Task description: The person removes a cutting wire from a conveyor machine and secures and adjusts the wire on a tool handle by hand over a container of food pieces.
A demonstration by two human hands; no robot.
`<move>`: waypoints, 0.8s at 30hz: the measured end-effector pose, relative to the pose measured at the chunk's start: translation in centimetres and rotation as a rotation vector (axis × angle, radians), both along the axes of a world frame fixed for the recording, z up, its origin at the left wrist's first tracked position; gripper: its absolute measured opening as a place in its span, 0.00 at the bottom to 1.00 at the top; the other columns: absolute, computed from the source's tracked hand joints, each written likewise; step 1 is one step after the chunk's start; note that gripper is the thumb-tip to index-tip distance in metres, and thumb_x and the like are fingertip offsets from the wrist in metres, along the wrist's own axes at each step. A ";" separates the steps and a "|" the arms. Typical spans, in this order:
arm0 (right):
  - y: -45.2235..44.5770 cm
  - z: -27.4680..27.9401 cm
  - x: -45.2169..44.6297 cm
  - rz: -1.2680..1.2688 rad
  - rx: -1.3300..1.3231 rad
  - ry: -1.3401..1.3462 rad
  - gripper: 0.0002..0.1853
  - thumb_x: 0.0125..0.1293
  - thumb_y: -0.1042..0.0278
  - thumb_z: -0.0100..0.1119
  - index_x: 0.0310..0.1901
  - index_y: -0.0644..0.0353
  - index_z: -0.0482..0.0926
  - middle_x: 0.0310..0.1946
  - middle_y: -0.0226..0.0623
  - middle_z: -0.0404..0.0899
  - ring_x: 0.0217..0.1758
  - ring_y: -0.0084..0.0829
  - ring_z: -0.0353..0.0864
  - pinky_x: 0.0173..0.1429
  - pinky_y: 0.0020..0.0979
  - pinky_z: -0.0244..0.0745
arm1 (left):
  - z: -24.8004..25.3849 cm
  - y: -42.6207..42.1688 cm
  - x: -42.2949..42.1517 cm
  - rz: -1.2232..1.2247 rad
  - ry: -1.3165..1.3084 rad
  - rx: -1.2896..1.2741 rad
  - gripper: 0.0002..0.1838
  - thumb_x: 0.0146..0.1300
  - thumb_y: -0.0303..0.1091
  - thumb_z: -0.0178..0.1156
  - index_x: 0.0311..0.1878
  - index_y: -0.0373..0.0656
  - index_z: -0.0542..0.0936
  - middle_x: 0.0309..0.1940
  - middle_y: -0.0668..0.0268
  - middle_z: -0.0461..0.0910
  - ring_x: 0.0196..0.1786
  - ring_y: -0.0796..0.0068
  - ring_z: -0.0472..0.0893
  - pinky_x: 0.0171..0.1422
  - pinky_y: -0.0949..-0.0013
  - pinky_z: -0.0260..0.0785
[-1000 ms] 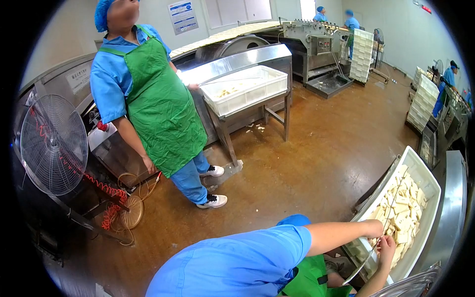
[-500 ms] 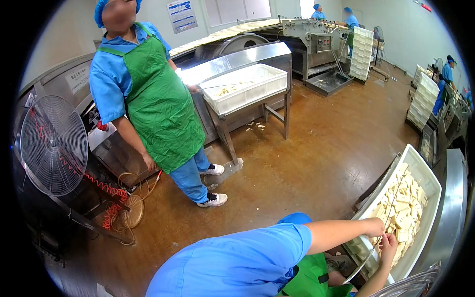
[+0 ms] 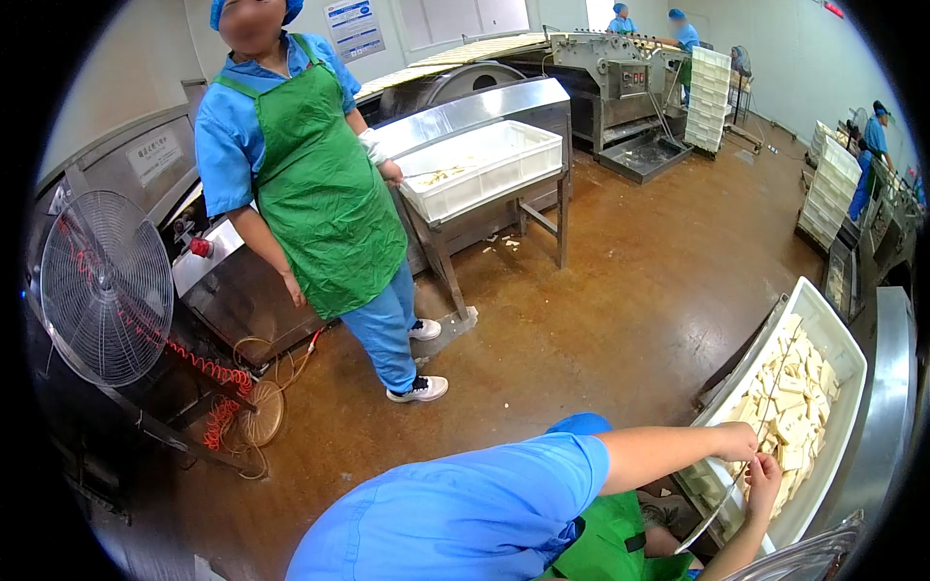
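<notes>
At the lower right, my left hand [image 3: 736,442] is closed over the near side of a white plastic bin [image 3: 844,339]. My right hand [image 3: 763,476] sits just below it, with the fingers pinched together. A long thin rod [image 3: 722,504] runs through both hands. Its upper part lies across the bin's contents, and its lower end shows a pale, flat tip beside the bin. Pale flat rectangular pieces [image 3: 790,416], perhaps biscuits, fill the bin. The exact grip of the fingers is partly hidden.
A co-worker in a green apron [image 3: 329,184] stands beside another white bin [image 3: 484,184] on a metal stand. A caged fan [image 3: 105,281] with red coiled hose stands left. Stacked white crates [image 3: 709,102], conveyor machinery [image 3: 620,92] and other workers are further back.
The co-worker has shifted slightly to the right and stands straighter. My hands and the rod stay almost in place over the bin.
</notes>
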State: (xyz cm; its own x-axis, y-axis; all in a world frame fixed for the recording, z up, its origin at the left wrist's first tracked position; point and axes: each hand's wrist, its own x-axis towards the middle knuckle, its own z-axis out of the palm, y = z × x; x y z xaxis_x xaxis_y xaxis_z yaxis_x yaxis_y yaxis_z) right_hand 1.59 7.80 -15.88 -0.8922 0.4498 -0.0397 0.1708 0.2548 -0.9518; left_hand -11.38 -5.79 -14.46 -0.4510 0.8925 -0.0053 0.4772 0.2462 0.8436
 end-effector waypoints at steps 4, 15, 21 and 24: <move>-0.1 0.1 0.1 -0.019 -0.038 0.044 0.05 0.70 0.68 0.54 0.37 0.58 0.78 0.25 0.21 0.73 0.26 0.12 0.68 0.28 0.15 0.62 | 0.1 -0.2 0.2 -0.006 -0.021 0.016 0.13 0.57 0.40 0.58 0.30 0.38 0.82 0.28 0.52 0.81 0.32 0.57 0.81 0.39 0.60 0.71; 0.8 -0.8 0.0 -0.057 -0.065 0.079 0.06 0.68 0.67 0.57 0.38 0.60 0.77 0.27 0.24 0.75 0.26 0.14 0.69 0.28 0.15 0.62 | 1.7 -1.3 0.5 -0.008 -0.039 0.002 0.14 0.61 0.41 0.56 0.38 0.42 0.84 0.35 0.55 0.83 0.40 0.60 0.82 0.47 0.62 0.72; 0.8 -0.6 0.0 -0.065 -0.049 0.079 0.07 0.67 0.68 0.59 0.38 0.62 0.80 0.27 0.26 0.77 0.25 0.14 0.69 0.29 0.16 0.62 | 1.3 -1.1 0.3 -0.015 -0.054 0.005 0.14 0.62 0.45 0.59 0.39 0.44 0.84 0.36 0.58 0.84 0.41 0.62 0.82 0.46 0.62 0.71; 0.7 -0.7 0.1 -0.076 -0.043 0.089 0.07 0.66 0.68 0.60 0.39 0.64 0.81 0.27 0.26 0.78 0.25 0.14 0.68 0.29 0.17 0.62 | 1.6 -1.3 0.3 -0.015 -0.068 0.012 0.15 0.61 0.45 0.60 0.38 0.43 0.83 0.35 0.58 0.83 0.39 0.62 0.82 0.45 0.62 0.71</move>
